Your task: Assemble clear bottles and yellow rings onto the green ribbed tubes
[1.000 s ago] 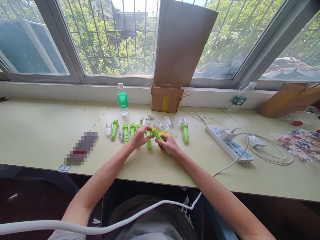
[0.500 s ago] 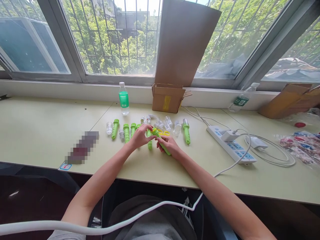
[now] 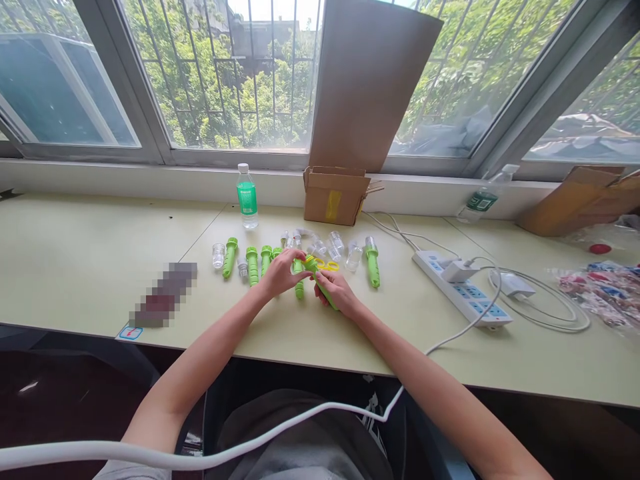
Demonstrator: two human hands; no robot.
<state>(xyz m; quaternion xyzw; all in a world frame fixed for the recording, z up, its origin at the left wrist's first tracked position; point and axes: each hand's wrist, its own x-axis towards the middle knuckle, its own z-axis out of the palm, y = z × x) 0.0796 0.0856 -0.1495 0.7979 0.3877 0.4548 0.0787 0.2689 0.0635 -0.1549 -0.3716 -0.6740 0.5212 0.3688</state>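
Observation:
My right hand (image 3: 336,290) is wrapped round a green plastic handle (image 3: 315,272) that points up and left. The fingers of my left hand (image 3: 277,273) pinch at the handle's upper tip, where something small and yellow shows. Several more green handles (image 3: 251,265) lie in a row on the pale table (image 3: 90,260), with another green handle (image 3: 371,265) apart to the right. Small clear plastic caps (image 3: 334,244) and yellow rings (image 3: 330,266) lie just behind my hands.
A green-labelled water bottle (image 3: 247,197) and a small open cardboard box (image 3: 334,195) stand by the window sill. A white power strip (image 3: 463,287) with a plugged charger and cables lies to the right. Bagged items (image 3: 600,283) sit far right. A blurred dark object (image 3: 165,295) lies to the left.
Both hands stay at the same spot on the green handle, with only slight finger shifts. The view has nudged a little.

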